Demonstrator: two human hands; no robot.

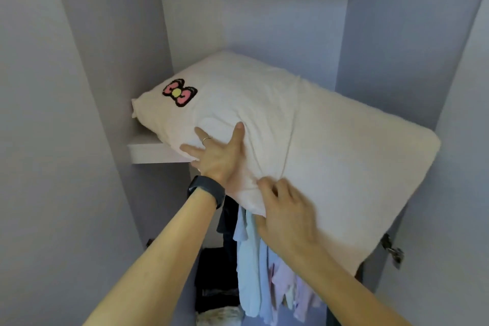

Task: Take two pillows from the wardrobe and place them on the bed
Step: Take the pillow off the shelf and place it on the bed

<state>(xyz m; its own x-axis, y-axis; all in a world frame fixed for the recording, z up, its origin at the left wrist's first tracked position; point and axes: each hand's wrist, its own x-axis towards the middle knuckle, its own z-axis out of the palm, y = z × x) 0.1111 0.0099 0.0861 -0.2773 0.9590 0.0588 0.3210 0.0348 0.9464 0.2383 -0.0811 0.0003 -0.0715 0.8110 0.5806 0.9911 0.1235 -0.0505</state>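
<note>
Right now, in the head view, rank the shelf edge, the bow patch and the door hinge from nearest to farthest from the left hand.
1. shelf edge, just left of the left hand
2. bow patch, up-left on the pillow
3. door hinge, far right

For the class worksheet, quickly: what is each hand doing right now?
Left hand: open, fingers spread flat against the pillow.
Right hand: fingers curled, gripping the pillow's near edge.

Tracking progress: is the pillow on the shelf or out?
Partly out: the pillow rests one end on the shelf; the rest overhangs, right hand gripping its edge.
</note>
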